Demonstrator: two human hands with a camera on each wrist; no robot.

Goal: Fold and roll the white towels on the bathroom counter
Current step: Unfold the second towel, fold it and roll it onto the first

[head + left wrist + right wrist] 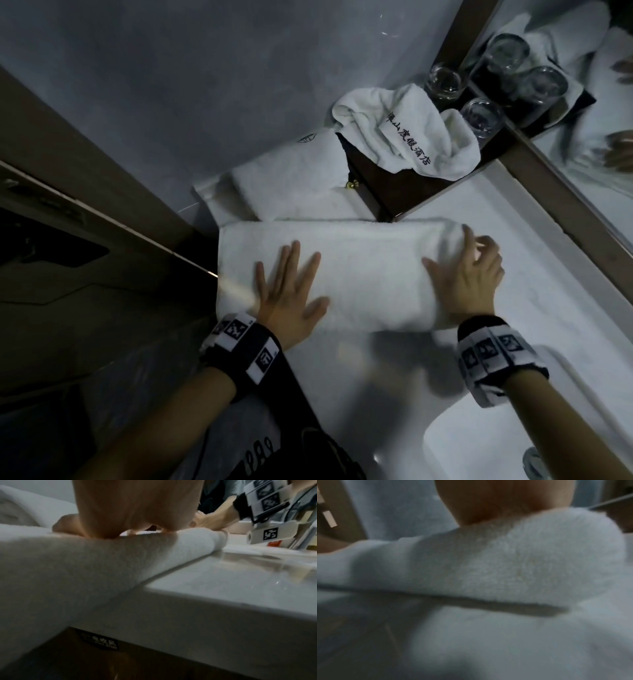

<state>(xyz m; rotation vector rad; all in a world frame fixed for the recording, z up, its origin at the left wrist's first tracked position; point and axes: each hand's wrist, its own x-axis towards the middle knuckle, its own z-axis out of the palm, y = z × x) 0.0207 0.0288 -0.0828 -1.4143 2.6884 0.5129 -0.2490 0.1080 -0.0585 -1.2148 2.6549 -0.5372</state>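
Note:
A white towel [346, 274], folded into a long band, lies across the white counter [513, 260]. Its left end hangs over the counter's edge. My left hand [291, 291] presses flat on its left half, fingers spread and straight. My right hand [471, 270] is at the right end, where the towel bulges into a thick roll, and its fingers curl over that roll. The left wrist view shows the palm [133, 507] on the towel [85, 563] and my right hand [214, 519] beyond. The right wrist view is blurred, showing the palm [505, 500] over the rolled end [530, 561].
A second folded towel [291, 181] lies behind. A crumpled towel with black characters [404, 137] is draped on a dark wooden box [383, 185]. Glasses [445, 82] stand by the mirror [589, 144] on the right. The sink basin [479, 442] is at the lower right.

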